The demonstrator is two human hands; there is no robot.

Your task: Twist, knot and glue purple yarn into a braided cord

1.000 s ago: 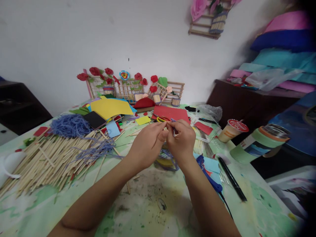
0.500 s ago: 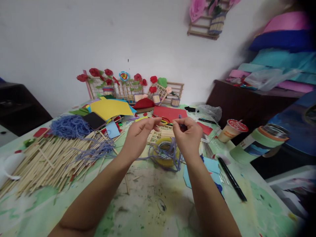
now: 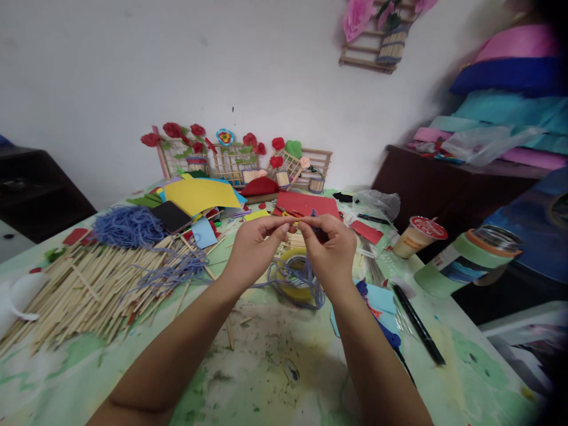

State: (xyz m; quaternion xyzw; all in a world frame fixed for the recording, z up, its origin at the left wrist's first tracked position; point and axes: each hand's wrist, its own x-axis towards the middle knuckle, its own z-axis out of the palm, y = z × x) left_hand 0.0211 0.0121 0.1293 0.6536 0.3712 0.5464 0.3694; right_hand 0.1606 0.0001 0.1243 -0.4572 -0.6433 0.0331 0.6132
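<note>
My left hand [image 3: 257, 245] and my right hand [image 3: 329, 245] meet fingertip to fingertip above the table's middle. Both are pinched; whatever lies between the left fingertips is too small to make out. A bit of purple yarn shows at the curled fingers of my right hand. Beneath and between the hands lies a yellow tape roll [image 3: 290, 290] with loose purple yarn [image 3: 316, 290] draped over it. Behind the hands are a red sheet [image 3: 310, 204] and scissors, partly covered by the fingers. Pale sticks laid side by side show just under the fingertips.
Many loose wooden sticks [image 3: 89, 296] and a purple yarn heap [image 3: 128, 226] lie left. Coloured sheets [image 3: 199, 195] and stick frames with paper flowers stand behind. On the right are a black pen [image 3: 418, 324], a sealed cup [image 3: 417, 236] and a green bottle [image 3: 465, 260].
My hands have come together from a small gap, and the left fingers have closed to a pinch. The camera view has shifted slightly.
</note>
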